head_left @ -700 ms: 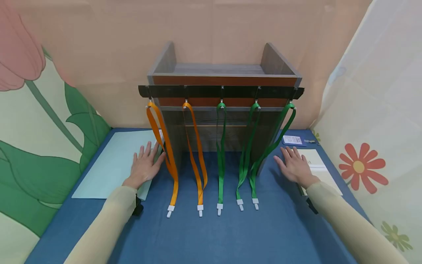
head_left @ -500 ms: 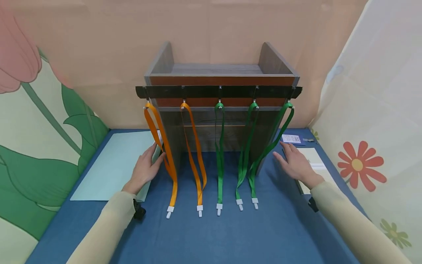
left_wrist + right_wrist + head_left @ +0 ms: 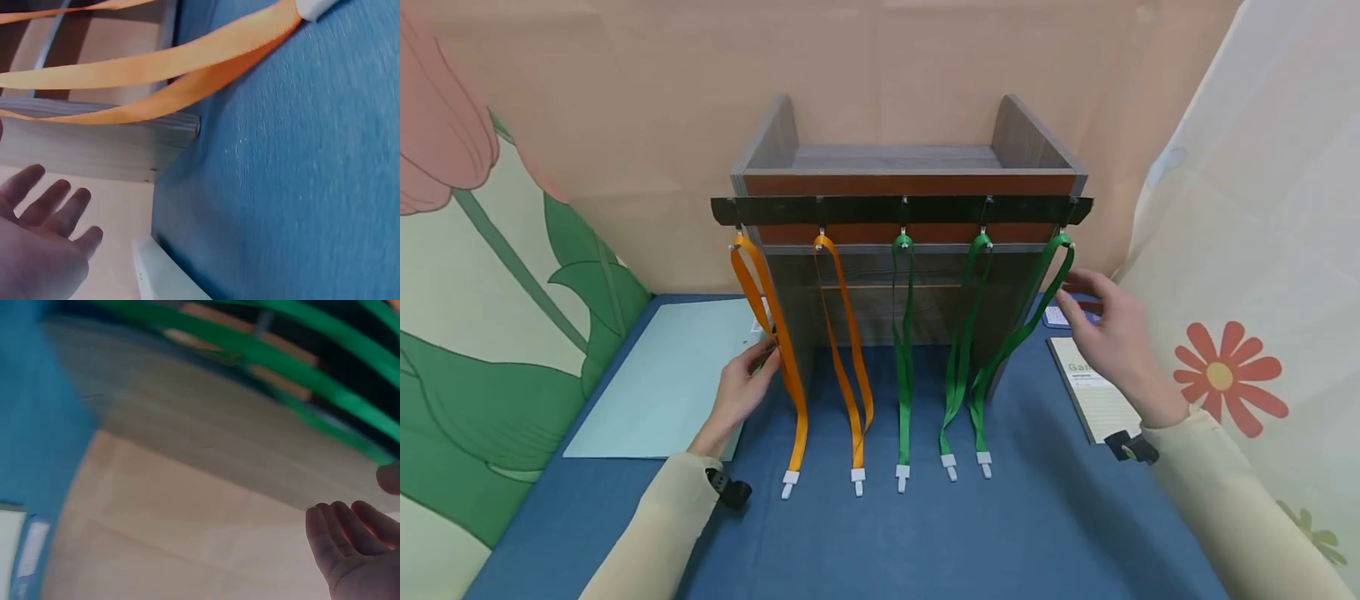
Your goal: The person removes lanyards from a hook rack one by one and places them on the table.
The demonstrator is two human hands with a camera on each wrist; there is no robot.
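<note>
Beside the leftmost orange lanyard (image 3: 795, 400), my left hand (image 3: 743, 390) has its fingers loosely bent. The left wrist view shows that hand's fingers (image 3: 47, 206) apart from the orange strap (image 3: 144, 69). My right hand (image 3: 1112, 333) is raised beside the rightmost green lanyard (image 3: 1026, 329), thumb toward the strap. In the right wrist view its fingers (image 3: 347, 534) are slightly bent, with a gap to the thumb and nothing between them. Another orange lanyard (image 3: 853, 367) and two more green lanyards (image 3: 903, 358) hang between, white clips at the bottom.
A black hook rail (image 3: 865, 210) carries the lanyards in front of a grey wooden shelf (image 3: 895, 157). Left on the blue table (image 3: 880, 550) lies a pale blue folder (image 3: 662, 375). A notebook (image 3: 1097, 392) and a blue card holder (image 3: 1056, 317) lie right.
My right hand has lifted off the notebook and moved up and right to the rightmost green lanyard. My left hand has risen slightly from the folder and turned, its fingers bending beside the orange lanyard.
</note>
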